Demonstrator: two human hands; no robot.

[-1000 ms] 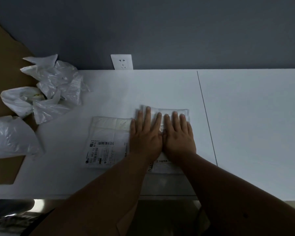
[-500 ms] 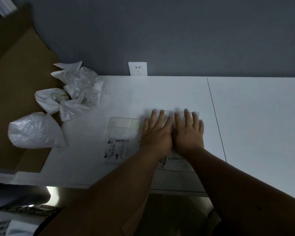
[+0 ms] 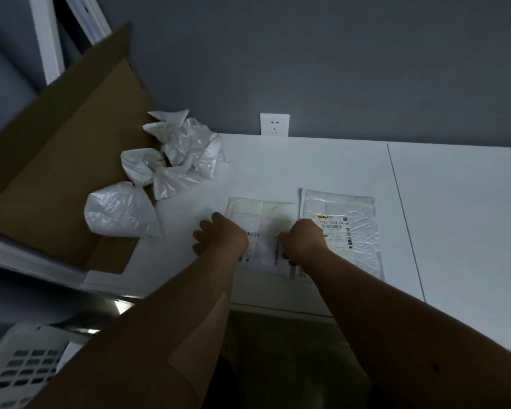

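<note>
We see the thin, flat mailer [image 3: 260, 215] on the white table [image 3: 455, 216] | crinkled mailer [image 3: 348, 208] just beside, at its 3 o'clock | left hand [image 3: 219, 237] and right hand [image 3: 303, 239] curled at its side edges; we cannot tell the grip.

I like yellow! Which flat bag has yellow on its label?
The right flat bag; the left flat bag, between the left hand and right hand, shows only dark print.
</note>
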